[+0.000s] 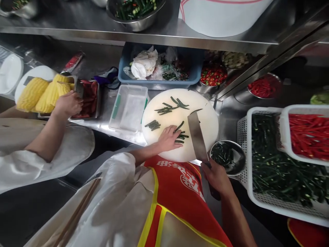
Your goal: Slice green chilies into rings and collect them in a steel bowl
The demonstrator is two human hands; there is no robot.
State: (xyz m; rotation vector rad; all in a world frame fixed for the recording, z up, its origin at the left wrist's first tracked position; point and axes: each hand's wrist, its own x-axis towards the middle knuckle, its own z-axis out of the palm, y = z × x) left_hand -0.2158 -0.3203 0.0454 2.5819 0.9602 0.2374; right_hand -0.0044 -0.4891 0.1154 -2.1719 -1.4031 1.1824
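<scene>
Dark green chilies (182, 136) lie on the round white cutting board (161, 97). My left hand (169, 139) rests on the board, holding several of them between thumb and fingers. Long cut pieces lie in loose groups, among them a small bundle (153, 125) at the left and strips (166, 109) farther up. In my right hand (217, 175) is the handle of a cleaver (197, 137). Its broad blade is over the right part of the board, apart from my left hand. A thin green sliver (196, 111) lies by the blade's far end.
Left of the board stands a clear plastic container (128, 108); behind it, a blue bin (160, 82). A metal bowl (228, 157) and white baskets (249, 147) of green and red chilies are at the right. A co-worker's hand (67, 104) is near yellow corn-like pieces (48, 94). A steel shelf (84, 34) overhangs.
</scene>
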